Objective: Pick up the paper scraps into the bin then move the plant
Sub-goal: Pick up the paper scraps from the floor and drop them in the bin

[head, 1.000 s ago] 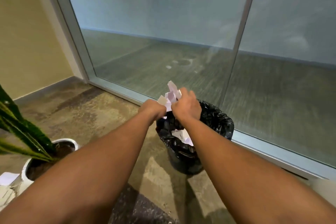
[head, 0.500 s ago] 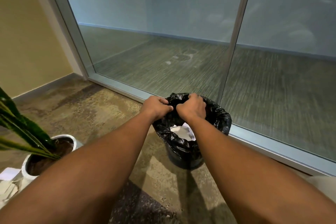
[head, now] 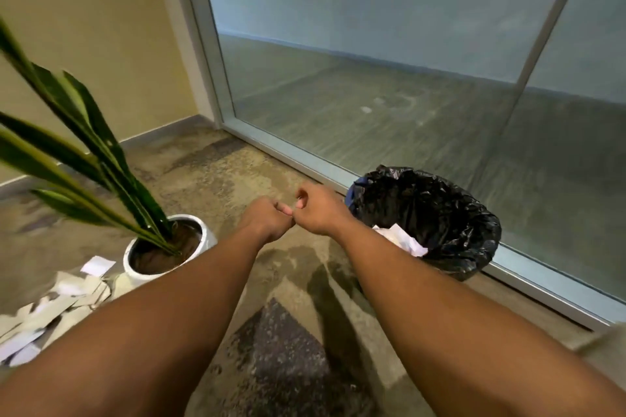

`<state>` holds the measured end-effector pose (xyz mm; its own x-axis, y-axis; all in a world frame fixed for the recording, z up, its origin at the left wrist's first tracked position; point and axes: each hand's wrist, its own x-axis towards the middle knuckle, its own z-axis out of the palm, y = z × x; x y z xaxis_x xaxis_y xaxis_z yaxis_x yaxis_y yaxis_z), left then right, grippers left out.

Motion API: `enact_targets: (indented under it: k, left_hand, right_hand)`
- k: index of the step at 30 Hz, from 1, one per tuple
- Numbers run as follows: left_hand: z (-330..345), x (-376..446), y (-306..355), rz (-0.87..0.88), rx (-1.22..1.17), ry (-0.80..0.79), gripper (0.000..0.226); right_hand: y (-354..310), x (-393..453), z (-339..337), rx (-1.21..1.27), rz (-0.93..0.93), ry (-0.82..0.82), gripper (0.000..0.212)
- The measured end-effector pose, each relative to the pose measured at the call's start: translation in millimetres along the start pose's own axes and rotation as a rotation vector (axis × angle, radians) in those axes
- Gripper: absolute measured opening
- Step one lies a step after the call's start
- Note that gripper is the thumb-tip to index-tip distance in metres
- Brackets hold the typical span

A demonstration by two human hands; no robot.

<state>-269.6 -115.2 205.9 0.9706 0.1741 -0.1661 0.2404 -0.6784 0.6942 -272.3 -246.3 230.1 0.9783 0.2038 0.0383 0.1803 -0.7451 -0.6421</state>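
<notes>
Nearest the camera, two bare forearms reaching forward over the carpeted floor. Lower left on that floor, a loose pile of paper scraps not yet collected, lying just beside the white pot and touching its near side. Potted plant upright in that pot, long green leaves fanning up and left, not yet moved by the look of it.

Mid-frame, left hand and right hand held knuckle to knuckle above bare floor, between pot and bin. Fingers of both curled in, clenched; nothing visible inside either fist, no paper showing.

Right of the hands, black-lined bin standing close against the glass wall, a few white scraps lying inside at the near edge.

Judged progress: partly through the first step. Some paper binned, a large share left on the floor. Likely several more trips to the pile needed, then the plant move, untouched so far.

Beyond, glass partition with metal frame, yellow wall at far left.
</notes>
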Motion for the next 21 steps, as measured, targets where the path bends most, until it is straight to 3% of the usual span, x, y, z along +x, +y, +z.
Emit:
enact_targets:
  k: [7, 13, 18, 21]
  left_hand:
    - [-34, -13, -79, -0.143, 0.058, 0.014, 0.002]
    - [-66, -31, -147, -0.197, 0.128, 0.042, 0.004]
    - [-92, -43, -204, -0.285, 0.161, 0.085, 0.021]
    - [-108, -48, -228, -0.315, 0.128, 0.080, 0.017]
  right_hand:
    - [-31, -4, 66, -0.020, -0.029, -0.233, 0.029]
    - [-62, -5, 126, -0.037, -0.068, -0.349, 0.021]
    - [-101, -8, 182, -0.038, -0.122, -0.422, 0.018]
    - [-122, -12, 213, 0.009, -0.140, -0.454, 0.015]
